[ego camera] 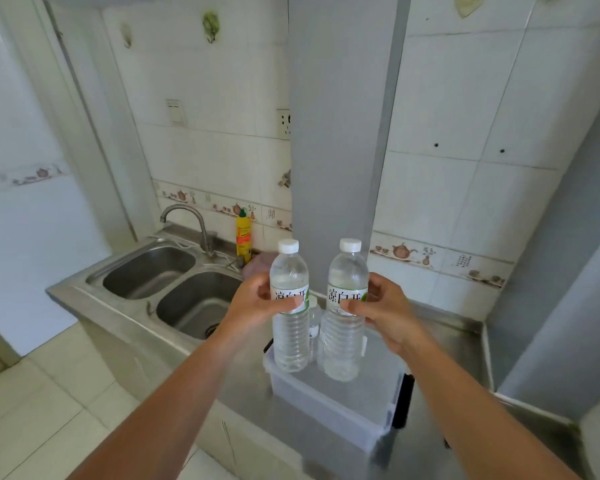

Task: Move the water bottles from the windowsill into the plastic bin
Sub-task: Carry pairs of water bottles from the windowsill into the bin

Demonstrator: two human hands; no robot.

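My left hand (257, 303) grips a clear water bottle (290, 337) with a white cap around its label. My right hand (383, 308) grips a second, matching bottle (343, 344) the same way. Both bottles are upright, held side by side above the translucent plastic bin (329, 407) on the steel counter. Their bases hang at about the bin's rim level. A third, smaller-looking bottle (314, 320) shows between them, standing inside the bin. The windowsill is out of view.
A steel double sink (174, 285) with a tap (187, 220) lies to the left. A yellow bottle (244, 239) stands behind it by a pink cloth (257, 263). A grey column (340, 133) rises behind the bin. The steel counter (447, 341) extends right.
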